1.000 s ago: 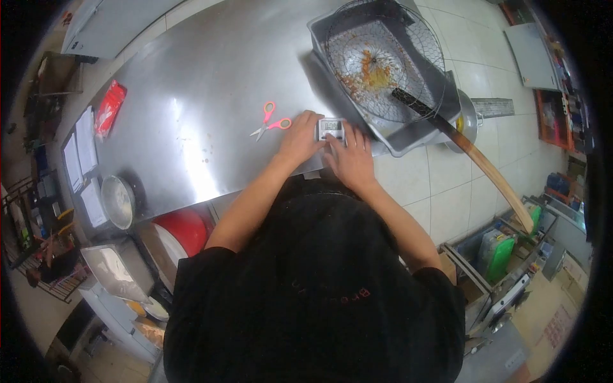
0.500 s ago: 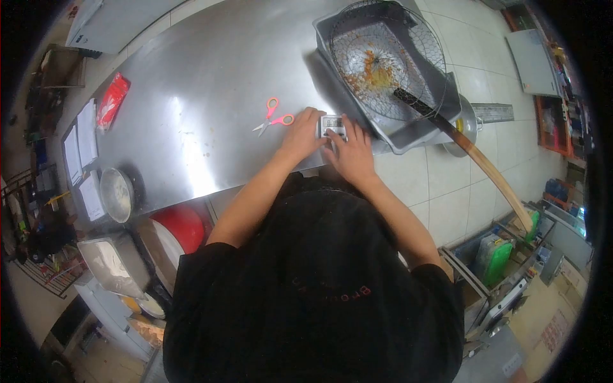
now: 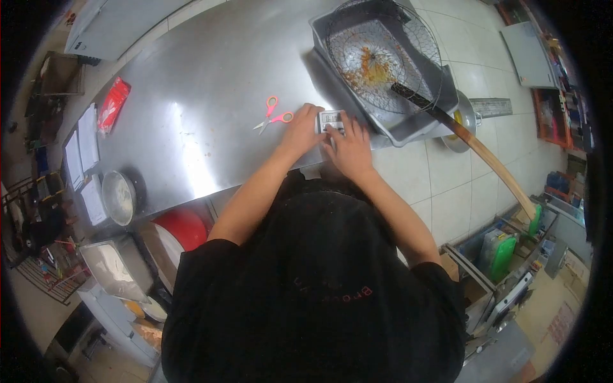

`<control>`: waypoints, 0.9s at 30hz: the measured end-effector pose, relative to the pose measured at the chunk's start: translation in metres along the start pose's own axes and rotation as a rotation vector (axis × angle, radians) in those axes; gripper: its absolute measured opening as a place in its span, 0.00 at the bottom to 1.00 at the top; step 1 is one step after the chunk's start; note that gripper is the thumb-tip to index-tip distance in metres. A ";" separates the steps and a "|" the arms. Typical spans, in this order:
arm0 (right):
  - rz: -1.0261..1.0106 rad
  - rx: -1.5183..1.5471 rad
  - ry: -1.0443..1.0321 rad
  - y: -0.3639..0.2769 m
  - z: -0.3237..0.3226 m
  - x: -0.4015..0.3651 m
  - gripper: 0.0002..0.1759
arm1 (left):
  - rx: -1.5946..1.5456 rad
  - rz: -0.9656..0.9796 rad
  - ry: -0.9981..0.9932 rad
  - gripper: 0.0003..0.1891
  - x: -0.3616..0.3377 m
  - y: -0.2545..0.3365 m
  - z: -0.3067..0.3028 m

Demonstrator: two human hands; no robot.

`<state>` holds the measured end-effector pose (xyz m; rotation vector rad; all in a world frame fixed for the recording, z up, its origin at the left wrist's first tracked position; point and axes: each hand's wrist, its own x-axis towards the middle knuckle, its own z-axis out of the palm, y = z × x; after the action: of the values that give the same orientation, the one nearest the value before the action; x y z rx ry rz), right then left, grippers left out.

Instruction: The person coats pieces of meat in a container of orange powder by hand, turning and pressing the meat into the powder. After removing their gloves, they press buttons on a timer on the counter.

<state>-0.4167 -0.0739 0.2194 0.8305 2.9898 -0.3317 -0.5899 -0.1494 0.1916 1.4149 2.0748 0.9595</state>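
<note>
A small digital timer (image 3: 331,118) with a pale casing and a grey display lies at the near edge of the steel table. My left hand (image 3: 301,132) grips its left side, fingers curled. From the right, my right hand (image 3: 350,148) holds the other side, with a finger over the lower face, where the buttons appear to be. The digits are too small to read. Just left of my left hand, scissors (image 3: 272,117) with pink-orange handles lie with their blades apart.
On the table's right stands a grey tub (image 3: 408,137) with a wire skimmer (image 3: 415,38) across it, its wooden handle (image 3: 488,163) jutting past the edge. At left are a red packet (image 3: 113,105), paper sheets (image 3: 87,139) and a metal bowl (image 3: 119,197).
The view has shifted slightly. Both hands stay on the timer, with only small finger movement at most.
</note>
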 end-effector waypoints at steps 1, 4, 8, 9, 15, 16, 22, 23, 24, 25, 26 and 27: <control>0.012 0.016 0.033 -0.001 -0.001 0.000 0.30 | -0.002 0.001 -0.002 0.34 -0.001 0.001 0.000; 0.034 0.078 0.100 -0.004 -0.009 -0.001 0.28 | -0.011 0.023 0.003 0.34 0.000 0.002 -0.001; 0.185 0.345 0.075 0.001 -0.005 -0.023 0.24 | -0.166 -0.100 0.017 0.31 -0.014 0.019 -0.017; 0.190 0.378 0.124 0.002 -0.004 -0.038 0.23 | -0.193 -0.099 0.018 0.29 -0.021 0.026 -0.025; 0.732 0.801 0.244 0.068 0.069 -0.198 0.12 | -0.258 0.106 -0.134 0.05 -0.078 0.054 -0.022; 0.828 0.688 0.278 0.086 0.095 -0.240 0.11 | -0.220 0.103 -0.225 0.07 -0.084 0.068 -0.015; 1.446 0.468 0.178 0.150 0.274 -0.549 0.22 | 0.049 0.046 -0.676 0.14 -0.079 0.183 0.087; 1.535 0.586 0.088 0.160 0.265 -0.586 0.23 | -0.040 0.077 -0.651 0.14 -0.076 0.198 0.118; 1.550 0.586 0.103 0.177 0.256 -0.618 0.23 | -0.127 0.104 -0.629 0.15 -0.075 0.213 0.150; 1.686 0.772 0.107 0.182 0.252 -0.644 0.22 | -0.113 0.165 -0.688 0.12 -0.070 0.224 0.179; 1.827 0.969 0.122 0.183 0.253 -0.668 0.20 | -0.101 0.196 -0.724 0.12 -0.067 0.247 0.196; 1.744 0.973 0.226 0.191 0.254 -0.690 0.13 | -0.080 0.227 -0.774 0.15 -0.063 0.274 0.217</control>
<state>0.2640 -0.3181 -0.0135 2.9179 0.9382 -1.4116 -0.2476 -0.0808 0.2544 1.6573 1.3134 0.4431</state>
